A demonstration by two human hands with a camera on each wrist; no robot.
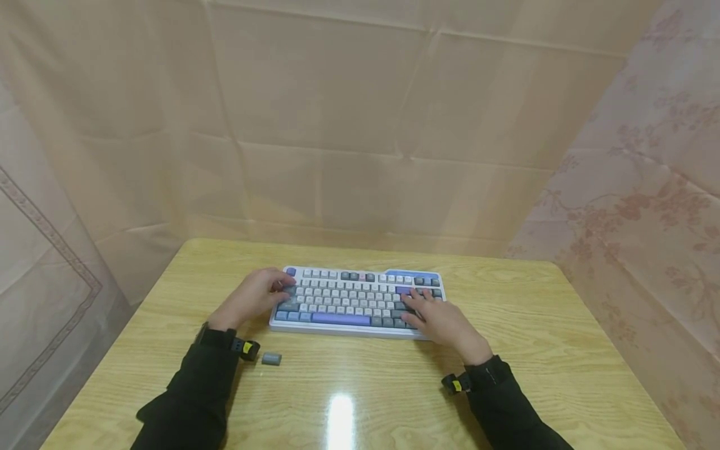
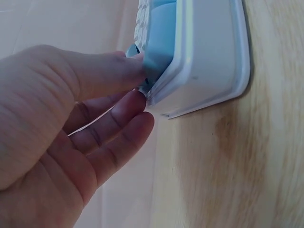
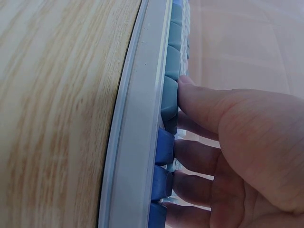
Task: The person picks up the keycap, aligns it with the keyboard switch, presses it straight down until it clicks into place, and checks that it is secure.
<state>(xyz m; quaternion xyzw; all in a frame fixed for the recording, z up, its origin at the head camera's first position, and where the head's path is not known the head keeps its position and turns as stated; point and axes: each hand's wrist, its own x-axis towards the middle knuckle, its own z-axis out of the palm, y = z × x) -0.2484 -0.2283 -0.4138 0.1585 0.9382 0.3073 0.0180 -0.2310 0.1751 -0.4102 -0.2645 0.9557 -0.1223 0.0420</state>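
A white keyboard with white, grey, blue and purple keycaps lies on the wooden table. My left hand is at its left edge, thumb and fingertips bent around a grey-teal keycap in the left key column; the fingers partly hide it. In the left wrist view, the other fingers curve beside the keyboard's corner. My right hand rests on the keys at the right side, fingers spread, with the thumb against a grey-teal key in the right wrist view. A loose grey keycap lies in front of the keyboard's left part.
The wooden table extends around the keyboard, with a bright light reflection near its front. A beige cloth hangs behind it, and a flowered cloth hangs on the right. Both wrists carry black straps with small cameras.
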